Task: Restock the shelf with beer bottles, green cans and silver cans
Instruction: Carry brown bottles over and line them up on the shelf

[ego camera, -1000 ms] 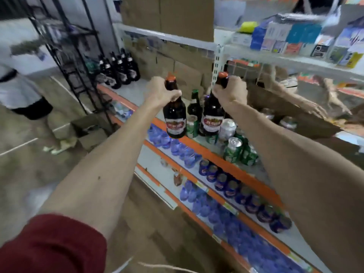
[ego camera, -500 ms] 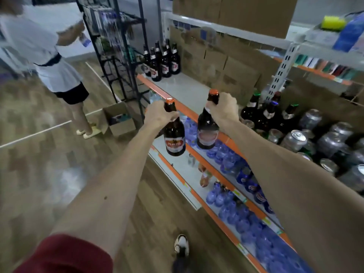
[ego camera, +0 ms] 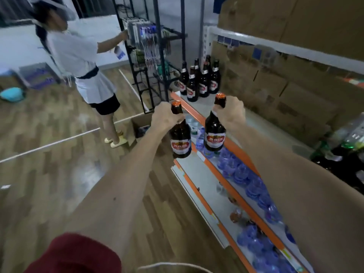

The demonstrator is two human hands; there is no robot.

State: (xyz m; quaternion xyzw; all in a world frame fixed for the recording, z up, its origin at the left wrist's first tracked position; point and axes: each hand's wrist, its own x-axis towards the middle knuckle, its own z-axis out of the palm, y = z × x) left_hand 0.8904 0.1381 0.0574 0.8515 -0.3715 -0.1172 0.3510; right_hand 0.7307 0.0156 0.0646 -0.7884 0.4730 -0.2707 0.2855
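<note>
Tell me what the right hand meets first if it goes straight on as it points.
Probably the standing beer bottles at the far end; the right hand, gripping its bottle by the neck, has only bare shelf before them. Depth is unclear.

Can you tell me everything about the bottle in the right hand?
The bottle looks like dark brown glass, with an orange cap and a red and white label. The cap is on. It hangs upright in the air at the front of the shelf. The right hand grips its neck, and nothing else touches it. How full it is cannot be told.
</note>
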